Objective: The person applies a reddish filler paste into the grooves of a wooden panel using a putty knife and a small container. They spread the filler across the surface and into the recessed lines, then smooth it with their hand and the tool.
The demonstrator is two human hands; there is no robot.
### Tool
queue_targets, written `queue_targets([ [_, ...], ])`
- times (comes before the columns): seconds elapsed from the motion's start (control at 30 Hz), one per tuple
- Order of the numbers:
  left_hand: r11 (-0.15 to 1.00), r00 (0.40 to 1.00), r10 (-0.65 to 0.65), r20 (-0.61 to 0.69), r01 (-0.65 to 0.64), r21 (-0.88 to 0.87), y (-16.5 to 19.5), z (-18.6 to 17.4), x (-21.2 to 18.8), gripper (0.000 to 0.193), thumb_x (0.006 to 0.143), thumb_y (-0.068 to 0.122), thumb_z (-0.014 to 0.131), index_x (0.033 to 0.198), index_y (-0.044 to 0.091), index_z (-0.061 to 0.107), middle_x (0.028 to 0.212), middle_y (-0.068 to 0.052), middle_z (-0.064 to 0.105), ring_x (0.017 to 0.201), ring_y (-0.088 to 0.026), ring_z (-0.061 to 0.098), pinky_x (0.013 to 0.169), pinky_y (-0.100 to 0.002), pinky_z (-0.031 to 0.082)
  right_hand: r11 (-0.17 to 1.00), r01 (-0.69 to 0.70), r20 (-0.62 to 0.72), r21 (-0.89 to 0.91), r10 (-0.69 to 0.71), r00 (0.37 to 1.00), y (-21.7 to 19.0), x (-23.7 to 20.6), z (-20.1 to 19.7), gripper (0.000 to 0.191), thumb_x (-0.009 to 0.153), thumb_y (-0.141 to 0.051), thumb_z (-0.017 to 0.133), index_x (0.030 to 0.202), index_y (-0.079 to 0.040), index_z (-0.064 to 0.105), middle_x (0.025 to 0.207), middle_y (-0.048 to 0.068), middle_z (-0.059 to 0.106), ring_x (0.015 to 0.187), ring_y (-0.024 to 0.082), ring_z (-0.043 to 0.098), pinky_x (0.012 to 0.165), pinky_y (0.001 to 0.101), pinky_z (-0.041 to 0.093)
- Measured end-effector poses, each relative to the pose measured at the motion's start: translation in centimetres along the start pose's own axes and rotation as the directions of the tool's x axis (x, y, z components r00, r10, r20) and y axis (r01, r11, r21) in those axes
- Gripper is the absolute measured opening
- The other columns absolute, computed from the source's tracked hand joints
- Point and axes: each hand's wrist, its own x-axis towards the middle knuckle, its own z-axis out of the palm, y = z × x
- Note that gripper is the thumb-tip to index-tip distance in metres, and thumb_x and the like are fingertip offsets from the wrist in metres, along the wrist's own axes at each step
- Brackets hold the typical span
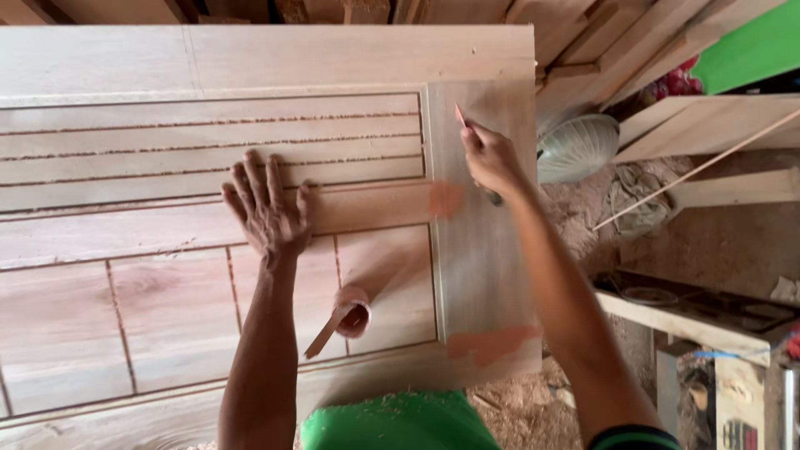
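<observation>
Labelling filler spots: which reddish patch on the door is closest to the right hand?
The upper filler patch, just left of the right hand. The other, larger patch lies far below it, near the door's bottom edge.

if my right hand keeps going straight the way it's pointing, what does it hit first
Probably nothing soon. The right hand points its thin reddish tool up along the wooden door's side rail; the bare rail looks free to its far edge, then stacked planks, though depth is unclear.
</observation>
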Motion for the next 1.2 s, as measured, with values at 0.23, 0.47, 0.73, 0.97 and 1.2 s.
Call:
queue_targets([
  [0.23, 0.999, 0.996, -0.04, 0.075, 0.037, 0.038, -0.9, -1.0, 0.4, 0.085, 0.103, 0.069, 0.025, 0.164, 0.01, 0.034, 0.173, -0.017, 0.019, 0.159, -0.039, 0.013, 0.126, -0.061, 0.004, 0.944, 0.114, -0.1, -0.311, -0.151, 0.983, 0.2, 7.9, 7.2, 0.047, 0.11, -0.021, 0.039, 0.153, -0.002, 0.041, 0.082, 0.017, 0.064, 0.053, 0.021, 0.059, 0.041, 0.0402, 0.053],
  [0.47, 0.998, 0.995, -0.038, 0.093, 0.033, 0.058, -1.4, -1.4, -0.5, 0.085, 0.104, 0.07, 0.021, 0.165, 0.013, 0.036, 0.174, -0.013, 0.018, 0.161, -0.036, 0.011, 0.129, -0.059, 0.002, 0.75, 0.314, 0.209, -0.582, -0.235, 0.949, 1.8, 8.6, 4.7, 0.023, 0.095, -0.01, 0.055, 0.109, -0.004, 0.072, 0.088, 0.014, 0.072, 0.064, 0.019, 0.064, 0.053, 0.0369, 0.054],
  [0.73, 0.997, 0.991, -0.079, 0.104, 0.08, -0.001, -1.5, -2.6, -0.5, 0.082, 0.103, 0.069, 0.024, 0.163, 0.014, 0.037, 0.173, -0.016, 0.02, 0.16, -0.038, 0.013, 0.128, -0.058, 0.002, 0.841, 0.094, 0.283, -0.533, 0.073, 0.956, -7.4, 6.8, 1.7, 0.029, 0.098, -0.005, 0.05, 0.125, 0.0, 0.061, 0.083, 0.015, 0.068, 0.059, 0.018, 0.062, 0.049, 0.0349, 0.055],
  [0.97, 0.995, 0.99, -0.103, 0.101, 0.104, -0.01, -1.2, -2.9, -0.3, 0.081, 0.103, 0.068, 0.024, 0.161, 0.014, 0.041, 0.173, -0.015, 0.021, 0.16, -0.038, 0.013, 0.128, -0.058, 0.002, 0.83, 0.118, 0.332, -0.546, 0.084, 0.94, -9.5, 5.8, 0.0, 0.024, 0.094, 0.003, 0.049, 0.108, -0.002, 0.068, 0.074, 0.011, 0.065, 0.054, 0.015, 0.058, 0.044, 0.0347, 0.05],
  [1.2, 0.995, 0.991, -0.096, 0.095, 0.096, 0.005, -1.3, -3.0, -0.4, 0.079, 0.103, 0.067, 0.025, 0.161, 0.014, 0.041, 0.173, -0.015, 0.021, 0.16, -0.038, 0.013, 0.128, -0.058, 0.002, 0.881, 0.023, 0.272, -0.472, 0.12, 0.955, -8.1, 6.4, -0.6, 0.026, 0.106, -0.021, 0.046, 0.12, -0.017, 0.068, 0.073, 0.005, 0.065, 0.048, 0.012, 0.053, 0.044, 0.0284, 0.041],
])
